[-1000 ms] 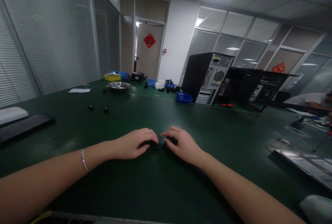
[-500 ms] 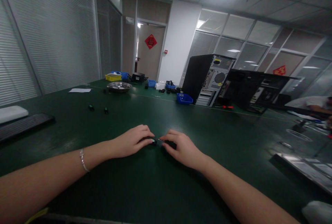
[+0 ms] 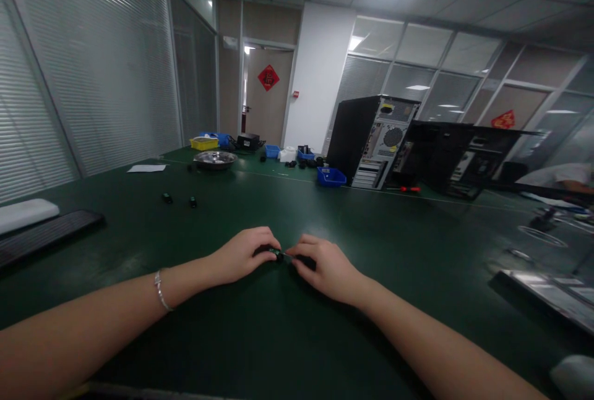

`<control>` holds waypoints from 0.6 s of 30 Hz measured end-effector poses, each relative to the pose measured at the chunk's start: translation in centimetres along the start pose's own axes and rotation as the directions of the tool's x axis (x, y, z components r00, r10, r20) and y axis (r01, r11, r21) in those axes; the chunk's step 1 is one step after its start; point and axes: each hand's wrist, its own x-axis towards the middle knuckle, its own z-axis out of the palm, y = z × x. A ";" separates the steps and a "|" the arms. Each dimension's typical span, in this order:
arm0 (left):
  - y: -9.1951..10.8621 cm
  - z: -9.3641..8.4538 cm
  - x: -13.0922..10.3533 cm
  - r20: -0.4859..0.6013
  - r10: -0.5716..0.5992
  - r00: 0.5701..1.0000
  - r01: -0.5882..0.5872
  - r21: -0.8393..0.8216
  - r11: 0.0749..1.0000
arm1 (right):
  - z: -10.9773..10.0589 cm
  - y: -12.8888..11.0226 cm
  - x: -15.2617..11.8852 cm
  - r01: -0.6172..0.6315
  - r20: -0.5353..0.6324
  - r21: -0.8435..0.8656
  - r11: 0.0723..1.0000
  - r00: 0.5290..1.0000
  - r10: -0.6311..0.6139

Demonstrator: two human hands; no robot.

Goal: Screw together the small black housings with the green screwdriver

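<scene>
On the green tabletop, my left hand is closed around a small black part with a green circuit board. Only its right end shows past my fingertips. My right hand pinches a thin metallic piece between thumb and fingers. Its tip points at the black part's right end; whether they touch is too small to tell. Farther left lie two similar small black pieces with green on top, one beside the other.
A black keyboard lies at the left. Toward the back stand a metal bowl, a blue bin and a black computer tower. A red-handled screwdriver lies by the tower. At far right a person's sleeve shows.
My hands have come slightly closer together. The metallic piece in my right hand is now nearer the black part, whose green board shows more clearly. The view has shifted a little.
</scene>
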 end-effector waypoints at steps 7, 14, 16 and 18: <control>0.0 0.2 0.0 0.000 -0.024 1.000 0.024 -0.030 0.999 | 0.7 0.0 0.2 -0.005 -0.020 0.035 0.999 1.000 0.005; -0.2 -0.1 -0.1 -0.001 -0.065 0.998 0.065 -0.076 0.995 | 0.7 -0.2 0.1 0.009 -0.031 0.070 0.998 0.999 -0.007; -0.2 -0.1 -0.2 -0.004 -0.070 0.998 0.069 -0.092 0.993 | 0.7 -0.2 0.1 0.012 -0.039 0.073 0.997 0.999 -0.009; -0.3 -0.1 -0.2 -0.006 -0.076 0.997 0.074 -0.111 0.991 | 0.9 -0.2 0.1 0.016 -0.046 0.078 0.997 0.999 -0.012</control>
